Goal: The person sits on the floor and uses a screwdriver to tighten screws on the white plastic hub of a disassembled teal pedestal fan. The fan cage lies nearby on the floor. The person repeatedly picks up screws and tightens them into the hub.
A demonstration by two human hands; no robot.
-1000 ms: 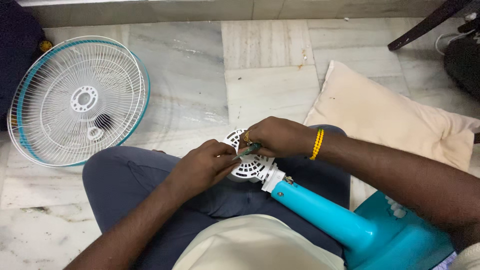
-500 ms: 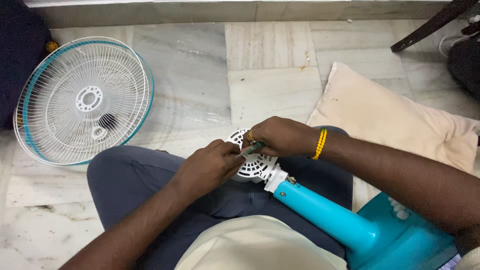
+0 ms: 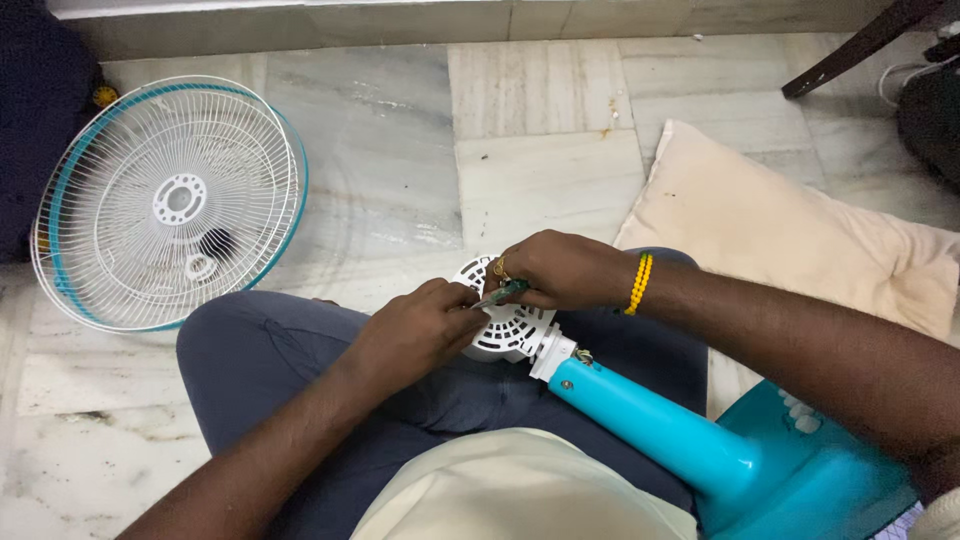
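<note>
The white motor housing [image 3: 508, 322] sits at the middle of the frame, resting on the person's lap so that its vented face tilts up toward the head camera, which keeps the work close and steady. It caps a turquoise neck [image 3: 650, 420] that runs down to the lower right into the fan base [image 3: 810, 480], lying on its side across the legs. The right hand [image 3: 565, 270] comes in from the right, curled over the top of the housing, and its fingers pinch a thin green-handled tool [image 3: 503, 292], likely a small screwdriver, with the tip aimed at the housing face; a yellow bead bracelet [image 3: 640, 283] rings that wrist. The left hand [image 3: 415, 335] reaches in from the lower left and is closed against the housing's left edge, fingertips pressed together where the tool meets it, apparently bracing the part or guiding the tip; whether it pinches a screw is too small to tell. Dark blue trousers [image 3: 260, 360] form the work surface beneath. Set aside at the upper left of the frame, flat on the marble floor [image 3: 520, 150], lies the round wire fan guard [image 3: 170, 205] with its turquoise rim, well apart from the hands. A beige cushion [image 3: 780, 230] lies at the right, just beside the knee.
</note>
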